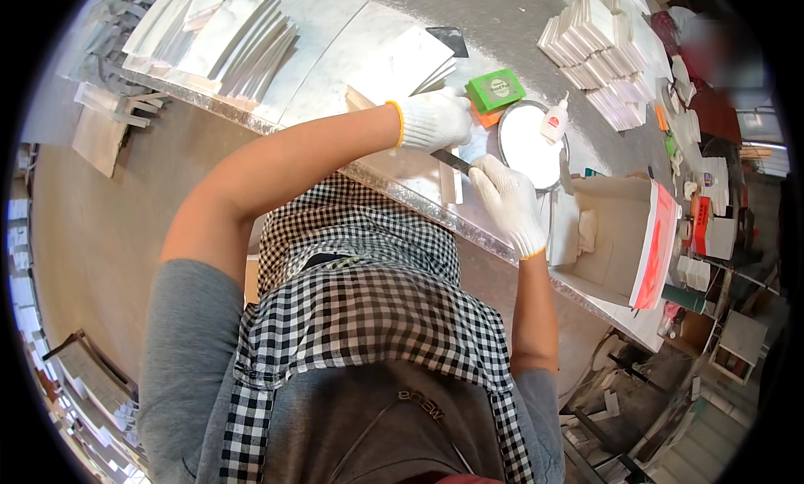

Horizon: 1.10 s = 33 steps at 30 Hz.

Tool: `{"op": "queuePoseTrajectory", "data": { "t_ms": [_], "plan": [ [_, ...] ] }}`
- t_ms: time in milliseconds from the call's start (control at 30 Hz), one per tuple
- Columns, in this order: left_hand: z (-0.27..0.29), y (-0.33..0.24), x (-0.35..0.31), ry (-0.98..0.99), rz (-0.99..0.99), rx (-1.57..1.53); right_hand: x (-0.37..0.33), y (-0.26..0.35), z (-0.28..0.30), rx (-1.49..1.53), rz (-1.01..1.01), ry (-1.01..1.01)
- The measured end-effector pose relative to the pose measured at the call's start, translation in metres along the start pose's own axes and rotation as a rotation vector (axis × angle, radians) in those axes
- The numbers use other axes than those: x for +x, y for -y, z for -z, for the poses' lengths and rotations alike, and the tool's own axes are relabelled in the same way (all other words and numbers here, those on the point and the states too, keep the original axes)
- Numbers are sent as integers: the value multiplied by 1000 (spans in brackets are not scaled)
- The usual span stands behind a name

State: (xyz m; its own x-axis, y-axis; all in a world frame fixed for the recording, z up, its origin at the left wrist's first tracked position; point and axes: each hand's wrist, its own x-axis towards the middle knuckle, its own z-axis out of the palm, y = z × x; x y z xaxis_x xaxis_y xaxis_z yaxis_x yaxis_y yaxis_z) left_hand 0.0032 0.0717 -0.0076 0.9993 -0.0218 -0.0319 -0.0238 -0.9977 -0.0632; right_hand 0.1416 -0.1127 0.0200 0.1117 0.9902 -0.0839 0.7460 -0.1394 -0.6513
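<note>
Flat metal blade (452, 161) over the workbench (322, 53) reaches from the right hand (506, 201), closed around it, toward the curled left hand (440, 119), whose hold I cannot tell. Blade handling seems in progress; the next move calls for firm right-hand control and careful left fingers

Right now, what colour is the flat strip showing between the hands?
Dark grey; the flat strip shows best in the head view.

bare strip of surface (325, 53) between leftmost tile stack (230, 44) and middle tile stack (406, 61), green box (496, 90) and white round dish (526, 145) blocking ahead, open carton (615, 241) just right of right hand (508, 203)
</note>
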Motion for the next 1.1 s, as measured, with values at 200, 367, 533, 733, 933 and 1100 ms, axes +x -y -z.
{"op": "queuePoseTrajectory", "data": {
  "t_ms": [200, 367, 533, 733, 933, 1100],
  "plan": [
    [6, -1, -1, 69, 55, -57, 4, 7, 2, -42, -18, 64],
    [-7, 4, 3, 13, 25, -87, -1, 9, 5, -72, -51, 156],
    [-4, 3, 1, -8, 49, -160, -12, 11, 6, -98, -29, 149],
    [4, 2, 0, 63, 47, -106, -4, 10, -4, -35, 23, 33],
    [-2, 3, -1, -1, 41, -121, 1, 9, 2, 4, -4, 128],
    [-10, 5, 4, -69, 2, -122, -6, 9, 10, -42, 4, 212]
  ]
}}
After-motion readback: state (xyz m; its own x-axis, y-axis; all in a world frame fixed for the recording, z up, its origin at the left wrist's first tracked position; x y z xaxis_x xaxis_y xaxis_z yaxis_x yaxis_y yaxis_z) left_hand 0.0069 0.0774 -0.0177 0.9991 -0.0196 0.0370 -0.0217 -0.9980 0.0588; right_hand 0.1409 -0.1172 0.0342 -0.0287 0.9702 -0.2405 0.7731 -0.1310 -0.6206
